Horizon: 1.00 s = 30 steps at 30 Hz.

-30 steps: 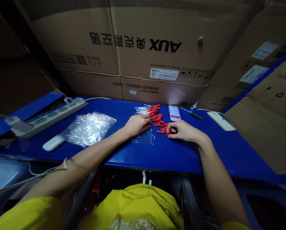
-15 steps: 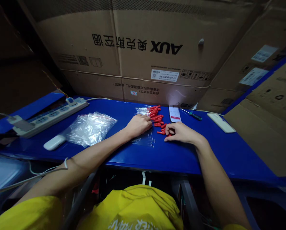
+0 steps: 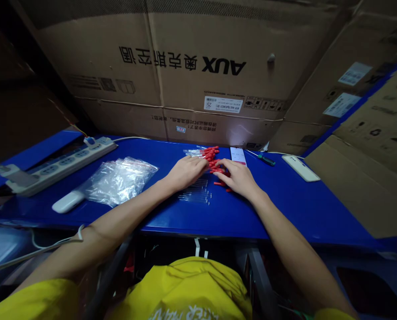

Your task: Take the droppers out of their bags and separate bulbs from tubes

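Observation:
Several clear glass tubes lie side by side on the blue table, just below my left hand. Red rubber bulbs are heaped beyond both hands, the upper ones fitted on clear tubes that point left. My left hand is closed, fingers bent together at the left side of the heap; whatever they grip is hidden. From the right, my right hand reaches in with thumb and fingers closed around a red bulb. A few more red bulbs lie partly covered beneath this hand.
Clear zip bags lie in a stack at left, beside a white mouse-like object and a power strip. Behind the hands are a lit phone, a screwdriver and a white power bank-like block. A large carton walls off the back.
My right hand has moved left and away from me into the red bulbs, close to my left hand. My left hand stays at the heap. The view has shifted slightly.

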Each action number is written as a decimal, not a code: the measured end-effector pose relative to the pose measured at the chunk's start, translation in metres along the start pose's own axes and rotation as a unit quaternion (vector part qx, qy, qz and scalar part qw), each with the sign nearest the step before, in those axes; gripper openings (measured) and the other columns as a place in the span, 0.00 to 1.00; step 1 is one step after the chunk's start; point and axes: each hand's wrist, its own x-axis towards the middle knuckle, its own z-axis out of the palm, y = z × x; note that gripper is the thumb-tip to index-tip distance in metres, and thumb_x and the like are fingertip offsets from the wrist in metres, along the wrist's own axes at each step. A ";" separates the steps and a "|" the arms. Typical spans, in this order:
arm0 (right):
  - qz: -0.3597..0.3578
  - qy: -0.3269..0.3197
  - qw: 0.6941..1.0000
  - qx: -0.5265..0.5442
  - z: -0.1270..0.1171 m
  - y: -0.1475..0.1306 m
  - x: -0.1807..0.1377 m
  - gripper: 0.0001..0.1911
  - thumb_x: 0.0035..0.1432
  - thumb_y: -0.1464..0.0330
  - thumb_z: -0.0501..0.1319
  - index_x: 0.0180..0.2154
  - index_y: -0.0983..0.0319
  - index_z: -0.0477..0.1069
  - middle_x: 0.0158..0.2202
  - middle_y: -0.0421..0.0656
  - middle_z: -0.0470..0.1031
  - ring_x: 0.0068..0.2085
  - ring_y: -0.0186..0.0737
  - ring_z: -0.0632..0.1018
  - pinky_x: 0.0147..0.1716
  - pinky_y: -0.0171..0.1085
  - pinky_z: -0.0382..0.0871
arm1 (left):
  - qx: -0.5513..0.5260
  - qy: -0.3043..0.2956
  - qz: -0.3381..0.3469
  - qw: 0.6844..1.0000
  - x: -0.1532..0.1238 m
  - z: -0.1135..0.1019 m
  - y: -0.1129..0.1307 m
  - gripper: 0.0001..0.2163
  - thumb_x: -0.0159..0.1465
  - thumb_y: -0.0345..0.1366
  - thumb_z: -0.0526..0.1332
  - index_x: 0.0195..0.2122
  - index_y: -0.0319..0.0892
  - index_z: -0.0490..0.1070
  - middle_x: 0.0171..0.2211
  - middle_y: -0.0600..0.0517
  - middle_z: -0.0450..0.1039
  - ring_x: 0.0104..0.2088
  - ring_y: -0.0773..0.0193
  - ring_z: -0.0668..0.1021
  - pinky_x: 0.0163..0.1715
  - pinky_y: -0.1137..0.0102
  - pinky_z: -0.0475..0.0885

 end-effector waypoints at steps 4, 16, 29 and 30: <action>-0.023 0.024 0.999 -0.003 0.006 -0.001 0.001 0.10 0.75 0.60 0.60 0.45 0.56 0.76 0.47 0.45 0.84 0.47 0.47 0.82 0.45 0.41 0.70 | -0.045 -0.003 -0.027 0.999 -0.003 -0.002 0.000 0.13 0.80 0.39 0.49 0.47 0.40 0.72 0.40 0.45 0.83 0.39 0.57 0.84 0.41 0.62 0.74; 0.038 0.083 0.992 0.087 0.021 -0.018 0.003 0.13 0.77 0.59 0.52 0.55 0.57 0.63 0.44 0.49 0.87 0.47 0.50 0.85 0.44 0.43 0.73 | -0.299 0.103 -0.199 0.927 -0.002 -0.011 0.000 0.18 0.77 0.45 0.57 0.61 0.40 0.69 0.54 0.42 0.81 0.47 0.59 0.83 0.46 0.64 0.79; -0.081 0.063 0.992 -0.079 0.019 -0.014 0.006 0.17 0.79 0.62 0.50 0.50 0.59 0.76 0.46 0.51 0.82 0.48 0.50 0.78 0.47 0.44 0.70 | -0.134 0.155 -0.158 0.966 -0.002 -0.022 0.006 0.24 0.76 0.43 0.58 0.69 0.38 0.61 0.63 0.36 0.71 0.60 0.50 0.76 0.57 0.57 0.74; -0.088 0.061 0.989 -0.105 0.018 -0.015 0.006 0.17 0.79 0.62 0.49 0.50 0.60 0.76 0.46 0.51 0.81 0.48 0.50 0.77 0.47 0.45 0.70 | -0.093 0.120 -0.131 0.980 -0.001 -0.025 0.009 0.21 0.77 0.43 0.57 0.66 0.38 0.64 0.62 0.36 0.72 0.61 0.48 0.75 0.58 0.54 0.73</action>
